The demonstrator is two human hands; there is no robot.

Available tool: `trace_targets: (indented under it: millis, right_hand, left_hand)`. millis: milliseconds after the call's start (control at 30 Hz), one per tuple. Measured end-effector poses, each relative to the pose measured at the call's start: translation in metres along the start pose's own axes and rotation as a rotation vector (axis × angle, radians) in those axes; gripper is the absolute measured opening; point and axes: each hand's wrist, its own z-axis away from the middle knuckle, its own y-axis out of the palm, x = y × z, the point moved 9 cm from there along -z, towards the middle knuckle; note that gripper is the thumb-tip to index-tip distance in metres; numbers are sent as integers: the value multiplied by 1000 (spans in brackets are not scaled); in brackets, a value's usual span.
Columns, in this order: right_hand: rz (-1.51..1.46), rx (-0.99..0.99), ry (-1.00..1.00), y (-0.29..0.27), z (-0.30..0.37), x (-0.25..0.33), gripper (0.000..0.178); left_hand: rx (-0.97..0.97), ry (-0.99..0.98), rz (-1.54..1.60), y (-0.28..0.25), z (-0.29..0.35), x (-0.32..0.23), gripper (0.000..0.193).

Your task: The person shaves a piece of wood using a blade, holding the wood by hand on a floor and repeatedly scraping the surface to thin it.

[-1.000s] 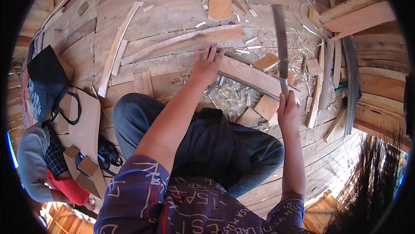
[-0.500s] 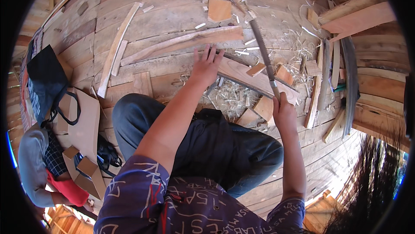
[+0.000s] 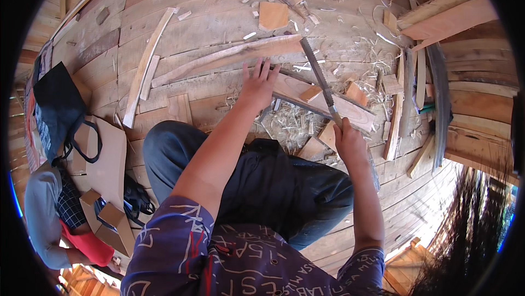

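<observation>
A long wooden board [image 3: 353, 108] lies slanted across the floor in front of my crossed legs. My left hand [image 3: 260, 84] is spread flat on its left end, fingers apart. My right hand [image 3: 351, 142] is closed round the handle of a hand saw [image 3: 318, 72]. The saw's narrow toothed blade points away and to the left, crossing over the board. A small wood block [image 3: 310, 94] sits on the board just left of the blade. Whether the blade touches the board or the block, I cannot tell.
Beyond the board lie a long curved plank [image 3: 229, 58] and a square wood piece [image 3: 273, 16]. Shavings [image 3: 292, 124] and offcuts [image 3: 313, 147] litter the floor. Planks [image 3: 437, 28] are stacked at right. Left are a black bag [image 3: 60, 99], a cardboard box [image 3: 106, 156] and another person's sleeve [image 3: 44, 214].
My right hand has moved left with the saw, and the blade has shifted left and nearer, now beside the small block. The left hand stays on the board.
</observation>
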Motion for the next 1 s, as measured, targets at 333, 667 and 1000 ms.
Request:
trace_targets:
  millis: [333,667,1000]
  right_hand:
    - [-322,-124,53,-55,22,9,25]
    - [-390,-171,55,-77,59,27,28]
    - [-306,-156,40,-60,38,29,26]
  left_hand:
    - [-415,232,361,-131,51,-62,76]
    - [-772,527,275,-174,102,-87,31]
    - [-670,430,431,-135,74,-73,31]
